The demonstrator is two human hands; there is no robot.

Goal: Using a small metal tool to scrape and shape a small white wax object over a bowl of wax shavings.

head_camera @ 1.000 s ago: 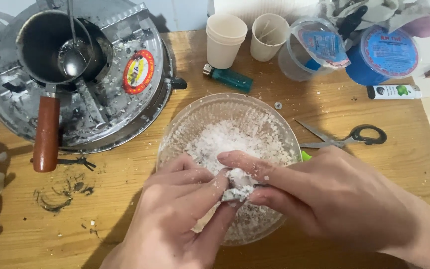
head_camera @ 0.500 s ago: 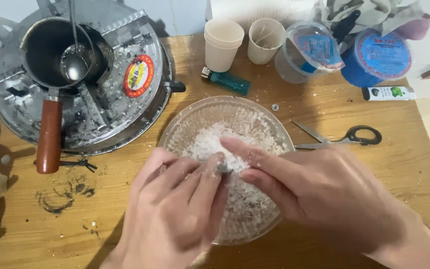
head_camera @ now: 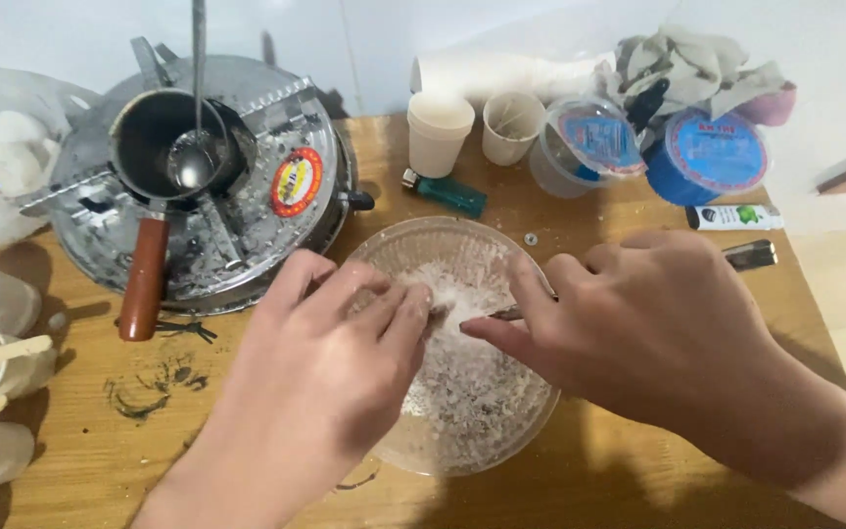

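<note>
Both hands met over the clear bowl [head_camera: 384, 257] of white flakes [head_camera: 467, 382]. The left hand [head_camera: 330, 377] and right hand [head_camera: 638, 323] pinched a small clump between fingertips; their exact grip was hidden.

A round, see-through bowl [head_camera: 462, 446] sits flat on the brown wooden surface [head_camera: 90, 451], near the front edge. It is wide and not deep. Inside is a heap of white, crumbly flakes [head_camera: 467, 377], a bit like snow. The flakes cover most of the bottom and stick to the sides.
</note>
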